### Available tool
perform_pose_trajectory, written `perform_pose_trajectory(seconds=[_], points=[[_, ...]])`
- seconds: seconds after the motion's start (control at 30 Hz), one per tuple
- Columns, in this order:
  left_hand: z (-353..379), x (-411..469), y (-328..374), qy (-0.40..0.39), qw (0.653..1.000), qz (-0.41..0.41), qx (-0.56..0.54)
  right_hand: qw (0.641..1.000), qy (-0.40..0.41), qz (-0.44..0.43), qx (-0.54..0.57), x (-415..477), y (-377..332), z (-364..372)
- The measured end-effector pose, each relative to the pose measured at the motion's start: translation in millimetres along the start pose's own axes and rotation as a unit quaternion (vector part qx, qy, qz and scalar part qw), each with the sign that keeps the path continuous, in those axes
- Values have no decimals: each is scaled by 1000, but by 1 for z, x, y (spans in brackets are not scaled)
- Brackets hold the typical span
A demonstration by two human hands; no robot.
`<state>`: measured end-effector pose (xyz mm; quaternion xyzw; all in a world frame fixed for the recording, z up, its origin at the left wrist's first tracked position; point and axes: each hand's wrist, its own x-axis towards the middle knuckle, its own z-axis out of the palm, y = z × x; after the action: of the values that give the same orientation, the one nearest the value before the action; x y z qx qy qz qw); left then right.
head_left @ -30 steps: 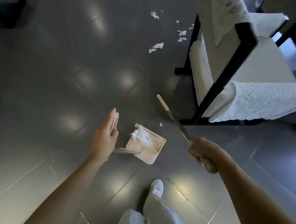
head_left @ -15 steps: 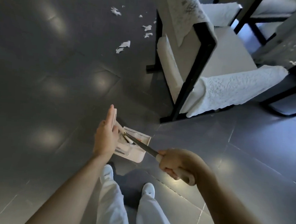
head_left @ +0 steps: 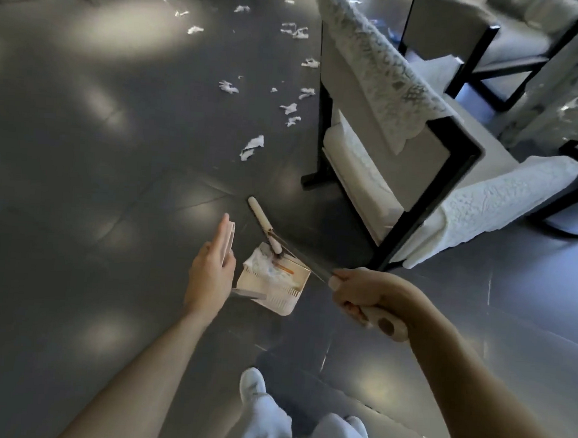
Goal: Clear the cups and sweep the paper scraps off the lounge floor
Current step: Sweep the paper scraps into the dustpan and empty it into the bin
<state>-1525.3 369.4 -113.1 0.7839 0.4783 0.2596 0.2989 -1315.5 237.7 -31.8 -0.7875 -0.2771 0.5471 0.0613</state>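
Observation:
My left hand (head_left: 211, 271) holds the upright cream handle of the dustpan (head_left: 273, 294), fingers stretched along its top. The cream pan hangs low over the dark floor with white paper scraps (head_left: 261, 266) inside. My right hand (head_left: 367, 298) grips the broom handle (head_left: 311, 269) near its cream end. The broom head (head_left: 262, 220) sits at the pan's far edge, bristles in the pan. Several loose scraps of paper (head_left: 251, 147) lie on the floor ahead, more farther back (head_left: 228, 86). No cups are in view.
A white armchair with a black frame (head_left: 403, 158) stands close on the right, its leg (head_left: 312, 179) just beyond the broom. More chairs (head_left: 494, 45) stand behind it. My legs and white shoes (head_left: 254, 384) are below. Dark tiled floor (head_left: 97, 173) stretches left.
The broom swung from pointing at the armchair to the dustpan, and its head now rests at the pan's far edge. My view lifted, showing more scraps ahead. The left hand kept its hold.

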Motion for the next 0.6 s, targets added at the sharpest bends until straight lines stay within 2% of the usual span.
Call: perform_pose_trajectory(seconds=[0.23, 0.43, 0.6], points=[[-58, 74, -38, 21, 1000, 22, 9, 997, 42, -29, 61, 36, -94, 2], [-79, 149, -72, 5, 999, -22, -22, 989, 75, -51, 120, 95, -153, -8], [-86, 249, -105, 6, 999, -42, -9, 986, 61, -49, 148, 172, -202, -41]])
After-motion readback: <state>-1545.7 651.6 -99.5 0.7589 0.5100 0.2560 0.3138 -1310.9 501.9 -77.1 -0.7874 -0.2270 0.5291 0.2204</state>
